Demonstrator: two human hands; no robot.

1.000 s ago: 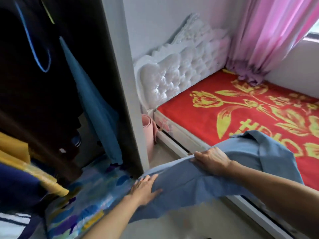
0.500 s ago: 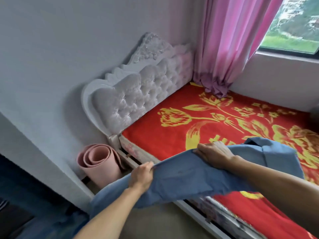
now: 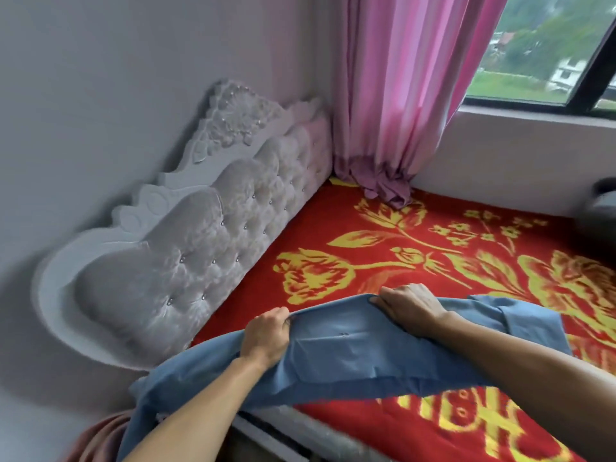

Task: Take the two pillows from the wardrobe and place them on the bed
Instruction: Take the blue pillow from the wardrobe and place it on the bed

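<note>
Pillow (image 3: 350, 348), flat and limp in a blue cover, hangs between both hands over the near edge of the bed (image 3: 383, 248). Left hand (image 3: 266, 335) is clenched on the cover's top edge w/ fabric bunched in the fist; right hand (image 3: 411, 305) is clamped on the same top edge further right, fingers curled over it. Cover stretches between the two fists, sags below them, and its left end droops down past the bed's side toward the floor. Right end, w/ a folded flap, lies on the bedspread beside the right forearm.

Bed carries a red spread w/ big yellow flower print and yellow characters near the front edge. Padded headboard (image 3: 186, 248), pale grey w/ small studs and a carved top, stands at the left against the wall (image 3: 100, 95). Pink curtain (image 3: 400, 95) hangs in the corner btwn headboard and window (image 3: 546, 51); its bunched hem touches the spread. Greenery shows outside the glass. Dark blurred object (image 3: 601, 201) sits at far right edge, can't tell what. Bit of pink roll (image 3: 96, 438) shows at bottom left, partly behind the blue fabric.
</note>
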